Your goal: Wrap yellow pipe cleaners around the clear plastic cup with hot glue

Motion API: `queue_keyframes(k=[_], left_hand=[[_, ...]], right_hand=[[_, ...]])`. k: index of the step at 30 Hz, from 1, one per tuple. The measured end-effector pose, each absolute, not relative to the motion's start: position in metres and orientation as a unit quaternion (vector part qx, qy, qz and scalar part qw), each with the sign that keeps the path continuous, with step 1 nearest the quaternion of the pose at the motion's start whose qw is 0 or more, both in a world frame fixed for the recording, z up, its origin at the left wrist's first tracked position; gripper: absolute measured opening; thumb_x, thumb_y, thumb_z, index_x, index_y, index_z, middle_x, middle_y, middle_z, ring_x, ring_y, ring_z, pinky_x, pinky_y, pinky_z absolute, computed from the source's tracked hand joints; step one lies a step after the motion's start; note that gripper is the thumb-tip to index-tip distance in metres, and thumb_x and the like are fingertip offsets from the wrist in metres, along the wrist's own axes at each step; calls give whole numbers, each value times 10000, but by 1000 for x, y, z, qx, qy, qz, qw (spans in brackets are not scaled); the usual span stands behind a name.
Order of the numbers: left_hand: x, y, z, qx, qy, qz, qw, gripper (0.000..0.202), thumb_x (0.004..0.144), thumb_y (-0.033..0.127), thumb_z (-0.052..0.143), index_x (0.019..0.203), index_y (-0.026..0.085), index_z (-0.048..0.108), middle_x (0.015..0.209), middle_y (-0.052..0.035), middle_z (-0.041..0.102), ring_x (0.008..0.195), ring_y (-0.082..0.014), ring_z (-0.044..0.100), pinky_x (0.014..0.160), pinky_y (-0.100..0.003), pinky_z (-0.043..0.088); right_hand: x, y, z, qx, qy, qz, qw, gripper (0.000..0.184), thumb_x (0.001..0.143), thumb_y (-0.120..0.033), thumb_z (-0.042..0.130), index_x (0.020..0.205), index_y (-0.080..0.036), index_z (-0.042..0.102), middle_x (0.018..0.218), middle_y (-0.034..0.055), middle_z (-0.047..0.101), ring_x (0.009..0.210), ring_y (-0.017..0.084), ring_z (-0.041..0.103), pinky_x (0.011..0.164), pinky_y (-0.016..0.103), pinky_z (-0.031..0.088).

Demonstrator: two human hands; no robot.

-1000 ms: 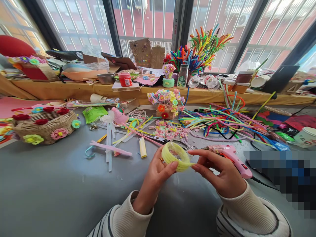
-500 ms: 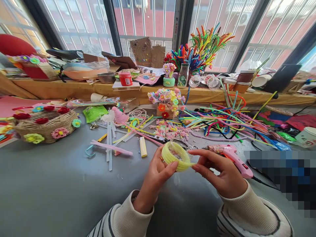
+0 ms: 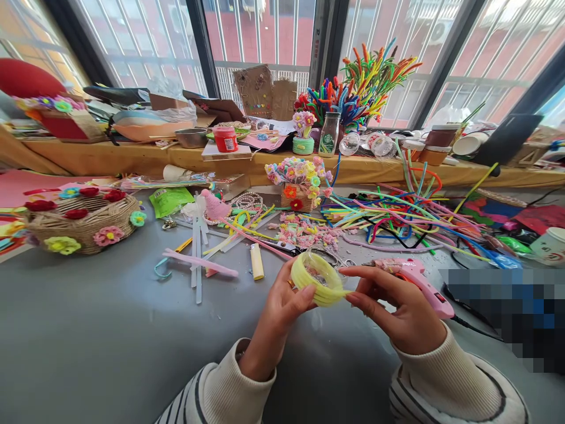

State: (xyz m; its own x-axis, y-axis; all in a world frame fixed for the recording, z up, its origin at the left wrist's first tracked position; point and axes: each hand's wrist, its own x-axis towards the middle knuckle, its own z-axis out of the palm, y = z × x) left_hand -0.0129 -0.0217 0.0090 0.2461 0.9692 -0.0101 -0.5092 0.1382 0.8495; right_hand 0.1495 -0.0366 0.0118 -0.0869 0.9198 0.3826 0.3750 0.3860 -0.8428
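My left hand is wrapped round a clear plastic cup with fuzzy yellow pipe cleaner coiled about it, thumb on the near side. The cup's open top tilts toward me, and clear plastic shows inside the coil. To its right, my right hand pinches the tail of the pipe cleaner at the coil's right edge, index finger stretched along the rim. Behind that hand lies a pink hot glue gun. Scissors are partly hidden behind the cup.
A yellow lighter, clear glue sticks and a pink pipe cleaner lie left of my hands. Beyond are pink scraps, a pile of coloured pipe cleaners and a flower-trimmed box. A woven basket stands far left.
Both hands and the wrapped cup have barely shifted in the picture, slightly to the right. The grips look the same.
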Motion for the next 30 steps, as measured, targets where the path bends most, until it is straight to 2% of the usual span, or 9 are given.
queue_keyframes(k=[8,20,30], left_hand=[[-12,-22,10,373,305,541,690,428,654,283,628,1047,178,496,1016,-88,581,965,-272,547,771,-387,477],[-13,-23,11,387,307,528,691,415,685,273,600,1074,180,493,1044,-96,586,971,-269,550,767,-374,477],[-12,-22,10,374,297,538,694,446,645,263,637,1063,187,501,1006,-88,594,950,-259,554,769,-360,464]], right_hand=[[150,-37,11,-475,-682,287,476,237,761,-260,562,995,-246,601,589,-37,461,524,82,412,499,216,386],[149,-37,12,-473,-678,289,483,238,759,-253,565,989,-213,607,583,-33,463,513,82,410,491,219,388],[152,-36,11,-467,-699,276,465,251,770,-250,553,1018,-232,586,597,-39,464,528,82,423,497,215,397]])
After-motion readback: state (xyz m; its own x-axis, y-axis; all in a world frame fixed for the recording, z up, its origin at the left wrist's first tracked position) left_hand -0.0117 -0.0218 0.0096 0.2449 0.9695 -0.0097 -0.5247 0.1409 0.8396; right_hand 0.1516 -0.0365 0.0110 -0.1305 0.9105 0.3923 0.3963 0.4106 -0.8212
